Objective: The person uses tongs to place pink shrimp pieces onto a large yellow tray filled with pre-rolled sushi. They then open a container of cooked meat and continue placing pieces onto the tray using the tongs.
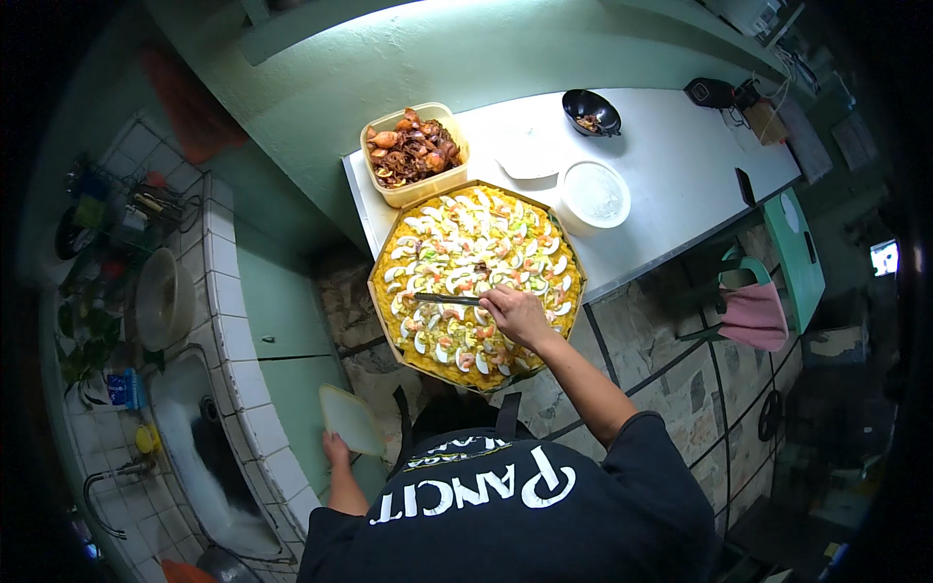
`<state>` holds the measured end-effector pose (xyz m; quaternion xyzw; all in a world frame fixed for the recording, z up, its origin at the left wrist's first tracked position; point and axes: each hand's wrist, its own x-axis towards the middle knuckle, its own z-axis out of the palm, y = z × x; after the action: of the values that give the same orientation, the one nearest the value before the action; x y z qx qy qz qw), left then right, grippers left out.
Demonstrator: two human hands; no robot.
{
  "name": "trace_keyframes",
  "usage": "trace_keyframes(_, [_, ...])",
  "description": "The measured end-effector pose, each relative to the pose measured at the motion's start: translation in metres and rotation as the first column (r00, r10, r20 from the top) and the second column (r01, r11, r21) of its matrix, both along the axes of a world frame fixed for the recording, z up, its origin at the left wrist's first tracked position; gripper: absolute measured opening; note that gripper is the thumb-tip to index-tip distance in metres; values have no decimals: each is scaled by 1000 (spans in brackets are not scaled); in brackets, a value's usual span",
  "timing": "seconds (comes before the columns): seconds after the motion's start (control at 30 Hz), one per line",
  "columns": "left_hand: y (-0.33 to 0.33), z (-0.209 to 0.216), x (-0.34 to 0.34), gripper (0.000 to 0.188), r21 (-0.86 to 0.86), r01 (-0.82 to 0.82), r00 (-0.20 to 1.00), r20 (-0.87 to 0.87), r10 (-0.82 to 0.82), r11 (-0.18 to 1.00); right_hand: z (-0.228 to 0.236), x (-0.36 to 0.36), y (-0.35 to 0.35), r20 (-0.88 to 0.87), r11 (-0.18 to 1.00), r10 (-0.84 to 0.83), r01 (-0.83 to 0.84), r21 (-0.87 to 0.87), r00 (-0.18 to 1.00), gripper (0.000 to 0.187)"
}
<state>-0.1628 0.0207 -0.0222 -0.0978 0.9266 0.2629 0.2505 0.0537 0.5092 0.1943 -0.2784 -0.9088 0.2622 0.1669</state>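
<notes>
A large octagonal tray (379,313) of yellow noodles (457,335) lies in front of me, topped with egg wedges, shrimp and chopped greens. Over the middle of it, my right hand (518,316) is closed on black tongs (445,298), which point left just above the toppings. Down at my left side, my left hand (337,451) grips the edge of a pale rectangular plastic lid (352,420) with rounded corners, apart from the tray. Behind the tray's left side stands a yellowish plastic container (406,197) filled with glossy brown cooked pieces (416,146).
The white table (671,185) also bears a round lidded tub (594,194), a white sheet or tray (530,160) and a black bowl (591,114) with scraps. A tiled counter with a sink (194,428) runs along my left. A pink cloth (755,316) hangs on a chair at right.
</notes>
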Motion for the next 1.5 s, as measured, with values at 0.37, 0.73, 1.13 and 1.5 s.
trace_keyframes(0.37, [20, 30, 18, 32, 70, 108, 970, -225, -89, 992, 42, -106, 111, -25, 982, -187, 187, 36, 982, 28])
trace_keyframes(0.73, [-14, 27, 22, 32, -46, -85, 996, 35, 86, 995, 19, -225, 126, 139, 880, -98, 20, 475, 986, 13])
trace_keyframes(1.13, [-36, -23, -6, 28, 8, 65, 956, -287, -60, 998, 25, -217, 130, 57, 779, -3, -34, 626, 998, 13])
trace_keyframes(1.5, [0, 7, -27, 32, 65, -42, 994, -97, 49, 997, 79, -128, 111, -244, 867, 10, 114, 486, 970, 16])
